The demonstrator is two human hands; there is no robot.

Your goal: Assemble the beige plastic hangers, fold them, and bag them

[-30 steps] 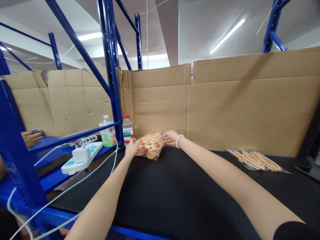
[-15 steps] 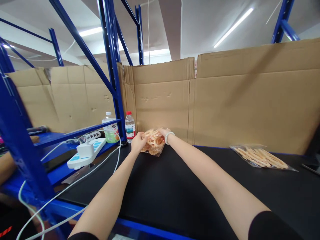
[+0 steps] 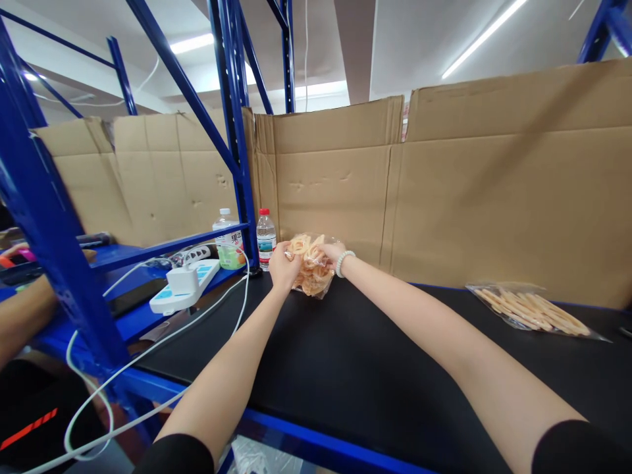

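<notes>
A clear plastic bag of pale orange, ring-like pieces [image 3: 314, 276] is between my hands at the back of the black tabletop [image 3: 345, 368]. My left hand [image 3: 285, 266] grips the bag's left side, fingers closed on the plastic. On the other side my right hand [image 3: 332, 255], with a beaded bracelet [image 3: 340, 264] at the wrist, has its fingers curled at the upper right of the bag; part of them is hidden behind the film. Farther right lies a flat clear bag of pale sticks [image 3: 536, 309], touched by neither hand.
A red-capped water bottle [image 3: 265, 240] and a green-labelled bottle [image 3: 228, 243] stand near the blue rack post [image 3: 241, 164]. A white power strip [image 3: 185, 289] trails white cables [image 3: 162, 349] at left. Cardboard [image 3: 474, 197] walls the back. Another person's arm [image 3: 29, 309] shows at far left.
The bag of ring-like pieces now looks more upright, with its clear plastic top showing between my hands. The whole view has shifted slightly, so the surroundings sit farther right and higher.
</notes>
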